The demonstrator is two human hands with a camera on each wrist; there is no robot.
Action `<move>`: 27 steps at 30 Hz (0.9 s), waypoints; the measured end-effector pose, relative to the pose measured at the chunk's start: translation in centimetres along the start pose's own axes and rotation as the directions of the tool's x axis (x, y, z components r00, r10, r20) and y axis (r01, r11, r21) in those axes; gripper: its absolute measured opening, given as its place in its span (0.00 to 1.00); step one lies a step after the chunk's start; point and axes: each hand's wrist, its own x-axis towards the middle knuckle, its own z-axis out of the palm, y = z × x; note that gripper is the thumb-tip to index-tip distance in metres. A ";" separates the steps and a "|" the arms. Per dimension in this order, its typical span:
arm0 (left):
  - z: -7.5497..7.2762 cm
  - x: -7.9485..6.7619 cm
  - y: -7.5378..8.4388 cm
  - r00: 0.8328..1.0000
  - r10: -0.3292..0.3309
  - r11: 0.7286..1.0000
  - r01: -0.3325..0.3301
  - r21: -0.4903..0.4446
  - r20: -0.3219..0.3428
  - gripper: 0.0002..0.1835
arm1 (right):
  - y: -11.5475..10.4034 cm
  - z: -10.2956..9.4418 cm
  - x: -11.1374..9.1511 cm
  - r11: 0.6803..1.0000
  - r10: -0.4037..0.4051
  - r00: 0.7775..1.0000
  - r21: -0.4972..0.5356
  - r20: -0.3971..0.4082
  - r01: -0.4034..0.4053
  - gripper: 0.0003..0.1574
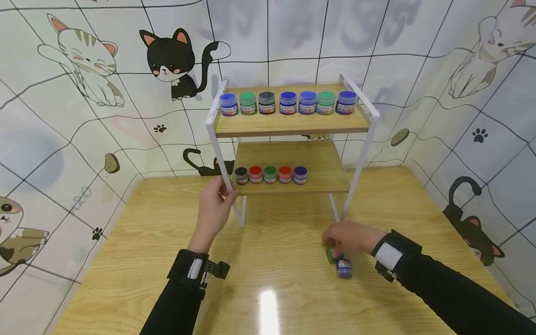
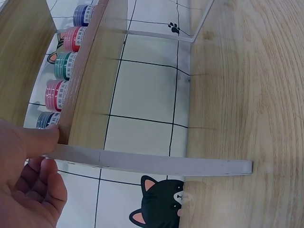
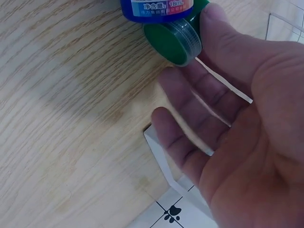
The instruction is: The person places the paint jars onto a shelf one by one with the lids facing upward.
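My left hand (image 1: 213,204) holds the front left corner of the two-tier rack's lower board (image 1: 322,158), its thumb on the wooden edge (image 2: 71,114) beside the white metal leg. By the rack's right leg, my right hand (image 1: 351,238) pinches a small green paint jar (image 3: 166,42), which is tipped on its side low over the table. Against that jar, a blue paint jar (image 1: 344,268) is seen on the tabletop; the right wrist view shows its label (image 3: 161,8). My right hand's other fingers (image 3: 178,137) are loosely bent.
On the upper board (image 1: 289,123) several blue, green and black paint jars (image 1: 287,103) stand in a row. Smaller black, red, green and purple jars (image 1: 270,174) line the lower board's left part. Behind the wooden table (image 1: 167,270) hangs a cat-patterned sheet (image 1: 268,42).
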 end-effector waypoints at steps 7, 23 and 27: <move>0.0 0.0 0.1 0.999 0.017 0.998 -0.019 0.055 0.029 0.06 | 0.0 0.4 0.3 1.000 0.001 1.000 -0.026 -0.006 -0.001 0.11; -0.1 0.2 0.0 0.997 0.025 0.999 -0.027 0.026 0.071 0.05 | 0.4 0.9 0.9 0.997 -0.046 0.997 0.051 -0.061 0.049 0.19; -0.2 0.2 0.0 0.997 0.021 0.999 -0.024 0.035 0.078 0.05 | 0.3 0.9 1.2 0.997 -0.041 0.998 0.059 -0.054 0.044 0.21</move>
